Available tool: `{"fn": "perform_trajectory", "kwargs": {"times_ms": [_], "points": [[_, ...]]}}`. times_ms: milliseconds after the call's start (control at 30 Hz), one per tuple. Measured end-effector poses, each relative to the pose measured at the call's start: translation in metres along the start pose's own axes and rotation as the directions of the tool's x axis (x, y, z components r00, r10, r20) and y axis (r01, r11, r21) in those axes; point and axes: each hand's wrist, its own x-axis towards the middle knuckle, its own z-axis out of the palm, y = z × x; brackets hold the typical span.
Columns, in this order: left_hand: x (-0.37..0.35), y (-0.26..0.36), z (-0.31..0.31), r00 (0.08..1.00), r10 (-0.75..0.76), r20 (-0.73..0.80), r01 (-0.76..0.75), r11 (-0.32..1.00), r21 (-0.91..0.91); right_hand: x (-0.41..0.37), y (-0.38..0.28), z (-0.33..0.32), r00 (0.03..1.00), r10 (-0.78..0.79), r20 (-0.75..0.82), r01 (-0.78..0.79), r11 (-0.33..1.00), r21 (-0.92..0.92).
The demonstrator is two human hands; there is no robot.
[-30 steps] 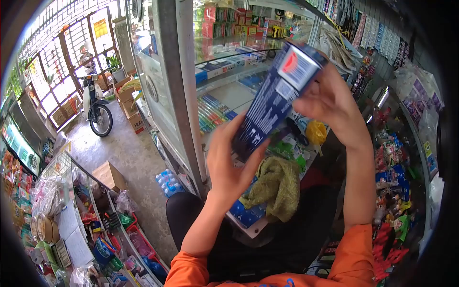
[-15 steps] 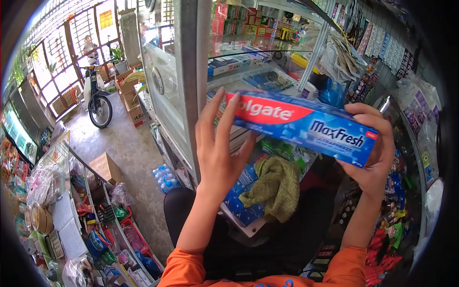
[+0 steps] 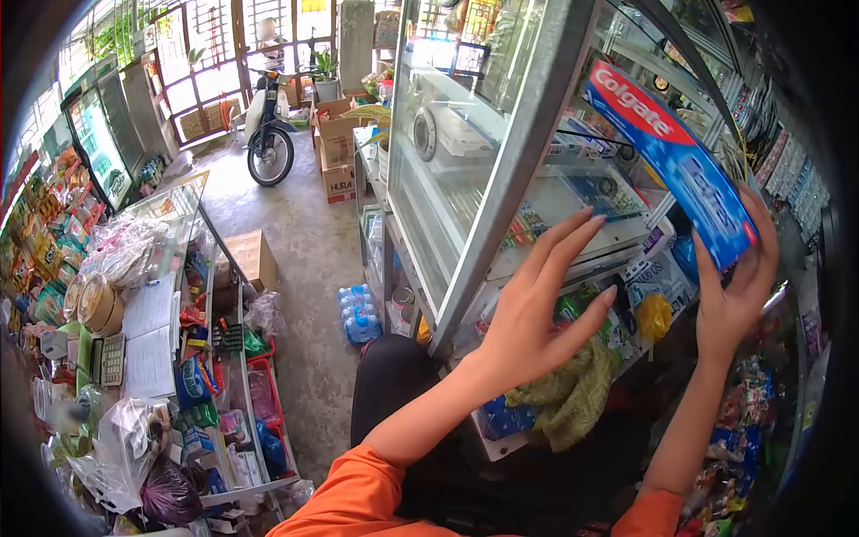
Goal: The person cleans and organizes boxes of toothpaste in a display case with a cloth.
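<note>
A red and blue Colgate toothpaste box [image 3: 673, 148] is held up at a slant at the right, its upper end tilted toward the glass cabinet. Around its lower end are the fingers of my right hand [image 3: 732, 291]. My left hand [image 3: 546, 309] is apart from the box, fingers spread and holding nothing, in front of the cabinet's lower shelf. Beneath that hand lies a crumpled green cloth [image 3: 573, 394] over a blue package [image 3: 504, 421], partly hidden by my forearm.
The metal-framed glass cabinet [image 3: 528, 152] stands just ahead. A pack of blue bottles [image 3: 360, 313] sits on the floor beside it. At the left is a glass counter with an open notebook [image 3: 150, 331] and a calculator [image 3: 107, 360]. Farther back are a motorbike [image 3: 268, 134] and cardboard boxes [image 3: 336, 148].
My left hand has let go of the toothpaste box. My right hand has tipped the box to a steeper slant. The view has turned left.
</note>
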Motion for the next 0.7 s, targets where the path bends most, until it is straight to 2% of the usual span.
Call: {"fn": "perform_trajectory", "kwargs": {"times_ms": [67, 233, 333, 433, 467, 533, 567, 633, 700], "points": [[0.001, 0.002, -0.003, 1.0, -0.006, 0.019, 0.006, 1.0, -0.02, 0.011, 0.007, 0.019, 0.998, -0.054, 0.032, 0.057, 0.995, -0.08], [0.0, 0.003, -0.008, 0.999, -0.035, 0.021, 0.037, 0.995, -0.093, 0.026, 0.016, 0.069, 0.997, -0.049, 0.052, 0.056, 0.989, -0.139], [-0.001, 0.003, -0.011, 1.0, -0.013, 0.014, 0.015, 0.994, -0.106, 0.029, 0.028, 0.093, 0.985, 0.152, 0.077, -0.155, 0.987, 0.044], [-0.003, 0.001, -0.013, 0.999, -0.032, 0.029, 0.035, 0.992, -0.124, 0.038, 0.031, 0.111, 0.976, 0.187, 0.113, -0.201, 0.971, 0.13], [-0.003, 0.0, -0.013, 0.999, -0.033, 0.029, 0.037, 0.991, -0.131, 0.041, 0.033, 0.115, 0.975, 0.188, 0.116, -0.202, 0.972, 0.123], [-0.004, -0.001, -0.013, 0.998, -0.044, 0.04, 0.049, 0.989, -0.139, 0.045, 0.036, 0.122, 0.983, 0.064, 0.173, -0.046, 0.993, -0.106], [-0.004, -0.002, -0.013, 0.998, -0.045, 0.037, 0.05, 0.988, -0.145, 0.05, 0.035, 0.123, 0.982, 0.063, 0.177, -0.044, 0.993, -0.111], [-0.004, -0.001, -0.015, 0.997, -0.056, 0.048, 0.062, 0.988, -0.143, 0.06, 0.033, 0.124, 0.894, 0.321, 0.313, -0.356, 0.933, 0.061], [-0.005, 0.001, -0.015, 0.996, -0.075, 0.054, 0.083, 0.984, -0.159, 0.07, 0.032, 0.136, 0.895, 0.335, 0.293, -0.369, 0.927, 0.065]]}}
